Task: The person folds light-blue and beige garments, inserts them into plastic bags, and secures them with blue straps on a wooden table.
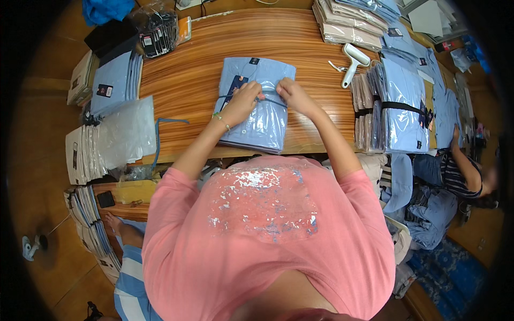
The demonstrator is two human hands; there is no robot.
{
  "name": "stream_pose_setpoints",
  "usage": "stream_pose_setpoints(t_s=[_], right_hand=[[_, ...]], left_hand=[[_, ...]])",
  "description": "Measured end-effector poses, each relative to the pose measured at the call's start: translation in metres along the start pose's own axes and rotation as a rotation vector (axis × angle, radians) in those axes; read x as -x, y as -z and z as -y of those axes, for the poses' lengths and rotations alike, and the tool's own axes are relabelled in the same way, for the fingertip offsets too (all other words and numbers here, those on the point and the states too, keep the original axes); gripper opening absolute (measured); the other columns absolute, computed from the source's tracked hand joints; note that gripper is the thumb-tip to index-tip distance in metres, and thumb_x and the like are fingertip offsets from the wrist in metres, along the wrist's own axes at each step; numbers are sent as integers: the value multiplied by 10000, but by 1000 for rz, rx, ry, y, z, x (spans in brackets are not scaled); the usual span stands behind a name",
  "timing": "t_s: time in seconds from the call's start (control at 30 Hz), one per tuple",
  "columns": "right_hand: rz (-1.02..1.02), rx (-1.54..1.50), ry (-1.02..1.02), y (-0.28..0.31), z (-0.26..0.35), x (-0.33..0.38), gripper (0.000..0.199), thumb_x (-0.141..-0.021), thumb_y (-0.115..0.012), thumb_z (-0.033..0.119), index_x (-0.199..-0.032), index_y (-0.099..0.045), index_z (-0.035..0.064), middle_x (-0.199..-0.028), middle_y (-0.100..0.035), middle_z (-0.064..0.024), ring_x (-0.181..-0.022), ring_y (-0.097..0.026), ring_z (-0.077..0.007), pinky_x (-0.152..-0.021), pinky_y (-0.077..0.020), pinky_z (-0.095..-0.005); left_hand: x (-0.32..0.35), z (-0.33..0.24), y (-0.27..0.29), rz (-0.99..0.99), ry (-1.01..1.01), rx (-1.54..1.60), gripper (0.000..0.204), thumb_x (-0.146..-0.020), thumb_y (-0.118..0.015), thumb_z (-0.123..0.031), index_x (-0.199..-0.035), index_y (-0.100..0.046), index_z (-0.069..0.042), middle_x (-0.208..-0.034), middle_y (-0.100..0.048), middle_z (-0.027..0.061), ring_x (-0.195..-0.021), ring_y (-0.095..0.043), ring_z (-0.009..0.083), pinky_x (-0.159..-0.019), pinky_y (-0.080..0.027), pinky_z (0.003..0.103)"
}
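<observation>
A bundle of folded light-blue shirts [262, 131] in clear plastic bags lies on the wooden table in front of me. Around its middle runs a dark blue fabric strip [276, 101]. My left hand [243, 102] is closed over the strip at the centre of the bundle, fingertips pinched together. On the right side of the bundle, my right hand [296, 97] is also closed, its fingers gripping the strip's end. A dark tag [236, 85] shows through the bag beside my left hand. The bundle's underside is hidden.
A white lint roller [354, 63] lies at right, near strapped stacks of bagged shirts [402, 115]. More bagged shirts [115, 80] stand at left, with a loose blue strip [157, 136] by the table edge. Another person [465, 166] sits at far right.
</observation>
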State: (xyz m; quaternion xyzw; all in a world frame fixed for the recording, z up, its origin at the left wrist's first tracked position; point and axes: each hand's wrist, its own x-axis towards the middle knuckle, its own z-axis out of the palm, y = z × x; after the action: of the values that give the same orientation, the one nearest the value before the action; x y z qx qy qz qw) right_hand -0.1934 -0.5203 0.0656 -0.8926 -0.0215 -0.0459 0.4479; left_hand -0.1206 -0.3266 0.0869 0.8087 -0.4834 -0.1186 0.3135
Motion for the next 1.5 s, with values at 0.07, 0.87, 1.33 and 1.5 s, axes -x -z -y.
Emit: stream_pose_setpoints(t_s=[0.07,0.87,1.33,1.5], right_hand=[[-45,112,91,-12,23,17,99,-820,-555,105,-800,-573,9,-901,-539,-160,-872,-497,-337,-783,-410,-405],[-136,138,141,7,29,13,119,-778,-629,125,-784,-633,6,-745,-597,-172,-732,-571,-349,-670,-454,-408],[-308,-638,-348,-33,-47,47,183,-841,-609,145,-724,-598,5,-635,-515,10,-610,-443,-83,-563,-351,-245],[-354,-394,-224,-15,-22,50,209,-854,-607,144,-695,-575,12,-705,-543,-1,-683,-461,-87,-608,-356,-229]], left_hand=[[0,3,1,-98,35,21,72,-815,-464,-5,-882,-459,-30,-898,-499,129,-883,-472,325,-775,-356,399],[6,-13,-17,-258,49,-211,78,-791,-532,-81,-864,-515,-59,-907,-506,80,-898,-470,278,-748,-338,409],[-33,-35,-16,78,10,473,268,-917,-486,-208,-762,-557,-2,-696,-531,96,-679,-511,180,-678,-413,289],[-14,-3,-32,-109,129,564,330,-930,-469,-234,-731,-524,24,-673,-538,108,-647,-516,180,-637,-416,309]])
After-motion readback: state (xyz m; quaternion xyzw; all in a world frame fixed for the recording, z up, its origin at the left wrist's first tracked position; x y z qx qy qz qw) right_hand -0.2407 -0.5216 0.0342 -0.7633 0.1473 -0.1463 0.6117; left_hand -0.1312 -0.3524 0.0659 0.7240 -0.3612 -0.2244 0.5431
